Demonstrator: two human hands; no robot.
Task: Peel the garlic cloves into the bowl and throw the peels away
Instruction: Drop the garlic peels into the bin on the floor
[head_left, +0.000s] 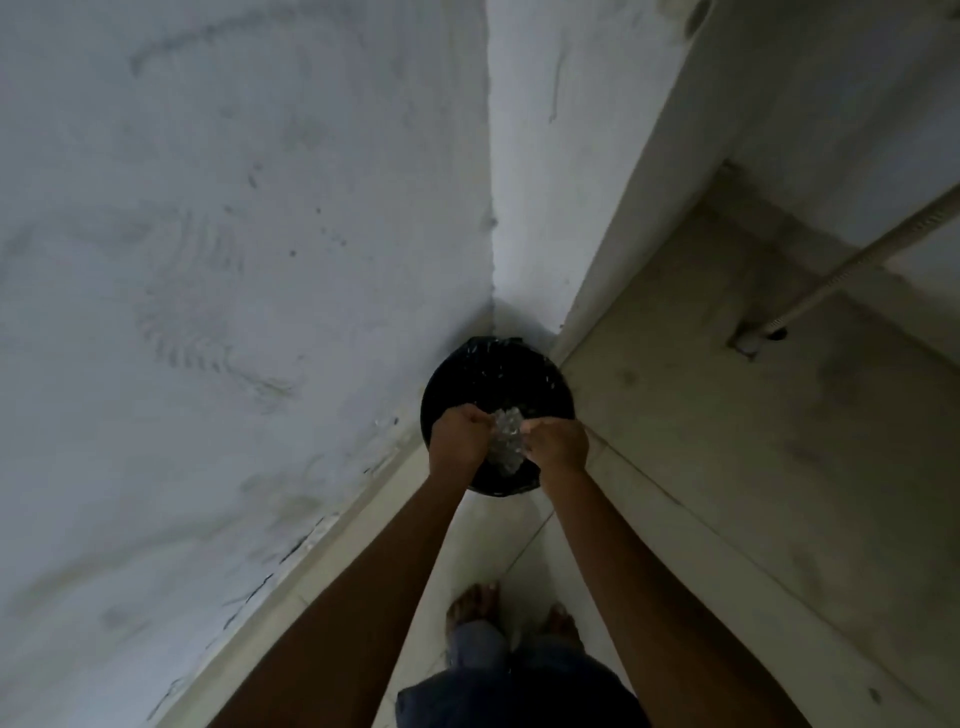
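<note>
A round bin lined with a black bag stands on the floor in the corner of two walls. Both my hands are held over its near half. My left hand and my right hand each grip a side of a crumpled clear plastic bag between them. What the bag holds is too blurred to tell. No bowl and no garlic cloves are in sight.
A pale wall runs along the left and a white panel along the right, meeting behind the bin. A thin pipe crosses the upper right. My bare feet stand on the tiled floor.
</note>
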